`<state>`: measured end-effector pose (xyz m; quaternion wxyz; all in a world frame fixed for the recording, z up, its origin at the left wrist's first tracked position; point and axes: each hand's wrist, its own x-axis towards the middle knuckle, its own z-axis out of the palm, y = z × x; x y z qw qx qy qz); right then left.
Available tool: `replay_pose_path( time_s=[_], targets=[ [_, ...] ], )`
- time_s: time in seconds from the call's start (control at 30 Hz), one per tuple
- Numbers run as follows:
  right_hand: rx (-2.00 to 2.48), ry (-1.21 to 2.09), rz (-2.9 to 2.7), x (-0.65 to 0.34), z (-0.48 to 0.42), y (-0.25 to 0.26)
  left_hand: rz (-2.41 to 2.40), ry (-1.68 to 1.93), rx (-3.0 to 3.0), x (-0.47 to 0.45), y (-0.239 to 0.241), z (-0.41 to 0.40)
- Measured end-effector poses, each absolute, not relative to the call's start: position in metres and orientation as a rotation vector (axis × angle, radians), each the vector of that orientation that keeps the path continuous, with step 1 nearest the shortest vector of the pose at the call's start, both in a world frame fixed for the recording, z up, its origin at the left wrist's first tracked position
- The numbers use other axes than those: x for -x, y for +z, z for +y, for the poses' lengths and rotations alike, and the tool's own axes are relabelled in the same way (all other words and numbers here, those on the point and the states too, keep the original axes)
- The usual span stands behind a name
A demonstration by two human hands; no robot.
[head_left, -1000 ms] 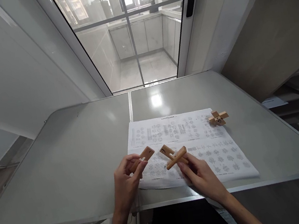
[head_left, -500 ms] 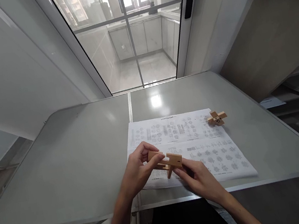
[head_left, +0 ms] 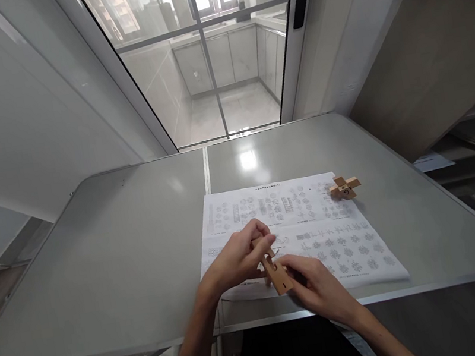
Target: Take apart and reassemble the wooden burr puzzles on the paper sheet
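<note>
Interlocking wooden puzzle pieces [head_left: 279, 280] are held between my two hands, above the lower part of a printed instruction sheet [head_left: 241, 201]. A notch and a small dark mark show on the nearest piece. My left hand [head_left: 243, 254] pinches the far end of the pieces with thumb and fingers. From the right, my right hand [head_left: 318, 282] grips the near end; some of its fingers are hidden behind the wood. How the held pieces join is partly covered by my fingers.
An assembled wooden cross-shaped puzzle [head_left: 345, 187] rests on the sheet's upper right edge. The grey table [head_left: 96, 254] has a seam and a metal-edged rim. Beyond it stands a glass door [head_left: 237, 63] with a black handle; wooden shelves [head_left: 435, 62] are at the right.
The held wooden pieces have turned, their marked end swinging nearer to me. My left hand has shifted right and rotated over them. My right hand stays almost in place.
</note>
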<state>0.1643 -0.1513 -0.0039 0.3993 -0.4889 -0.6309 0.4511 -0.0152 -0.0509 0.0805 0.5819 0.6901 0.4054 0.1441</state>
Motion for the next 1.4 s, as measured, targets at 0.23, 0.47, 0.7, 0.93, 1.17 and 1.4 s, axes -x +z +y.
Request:
replay_pose_path(
  time_s=[0.23, 0.47, 0.7, 0.93, 1.17, 1.4],
  targets=[
    [1.237, 1.131, -1.663, -0.165, -0.152, -0.004, 0.777, 0.197, -1.680, 0.019, 0.082, -0.037],
    [1.208, 1.150, -1.629, -0.164, -0.151, -0.003, 0.730, 0.156, -1.546, 0.028, 0.075, -0.033],
    [1.195, 1.156, -1.637, -0.165, -0.152, -0.003, 0.727, 0.161, -1.544, 0.028, 0.072, -0.035],
    [1.193, 1.135, -1.646, -0.165, -0.151, -0.004, 0.775, 0.240, -1.591, 0.027, 0.070, -0.041],
    [1.205, 1.138, -1.650, -0.165, -0.151, -0.003, 0.791, 0.255, -1.661, 0.027, 0.067, -0.043],
    [1.211, 1.144, -1.645, -0.165, -0.151, -0.006, 0.829, 0.220, -1.728, 0.031, 0.052, -0.042]
  ],
)
